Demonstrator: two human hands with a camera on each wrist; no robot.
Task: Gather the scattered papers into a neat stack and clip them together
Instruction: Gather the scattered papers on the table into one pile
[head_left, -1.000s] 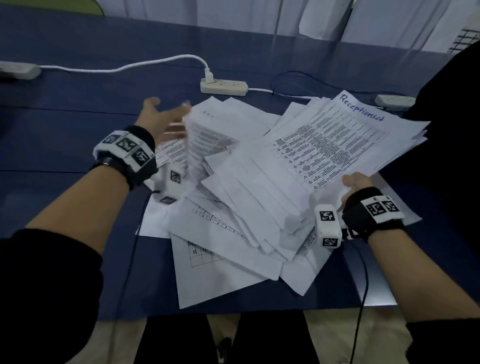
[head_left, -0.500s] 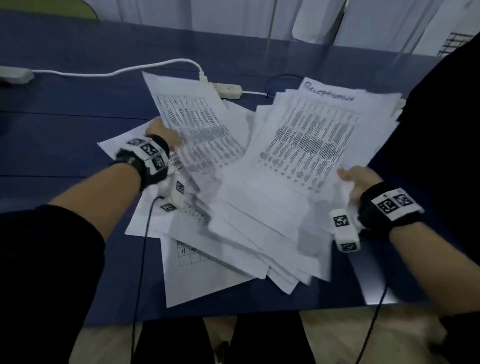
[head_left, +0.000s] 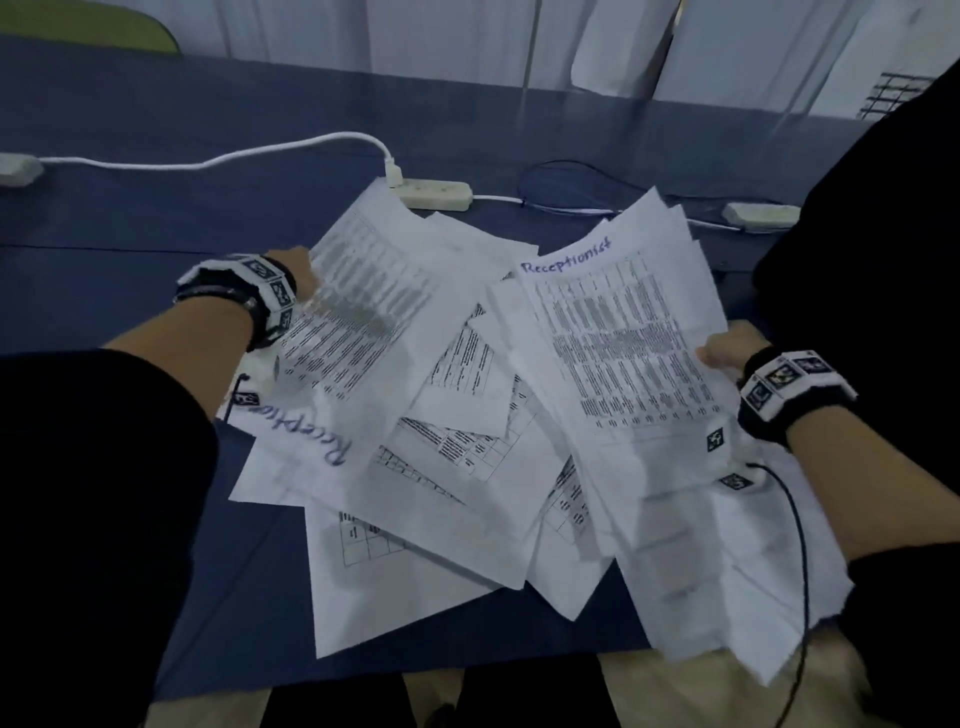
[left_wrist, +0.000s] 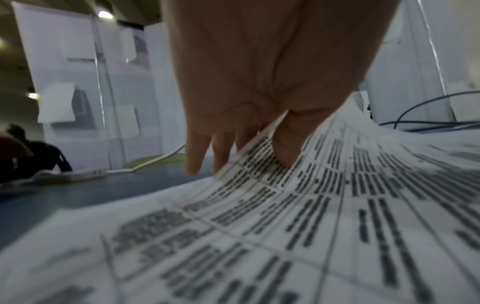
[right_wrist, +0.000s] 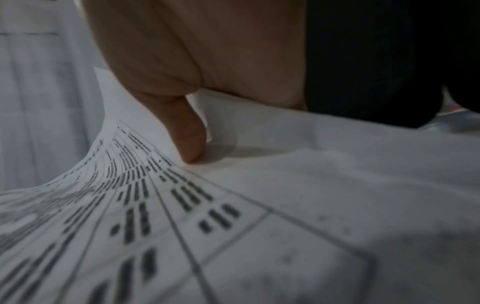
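Left hand (head_left: 296, 270) pinches a white printed table sheet (head_left: 358, 312) at its left edge: thumb on top, fingers (left_wrist: 197, 152) underneath. Right hand (head_left: 727, 351) grips a loose bundle of white printed sheets (head_left: 623, 353) headed "Receptionist", thumb (right_wrist: 187, 135) pressed on the top page; its other fingers are hidden. Both lots are lifted over the remaining scattered white papers (head_left: 457, 467), which lie fanned on the dark blue counter (head_left: 130, 218), near edge. White power strip (head_left: 436, 193) sits just behind the pile.
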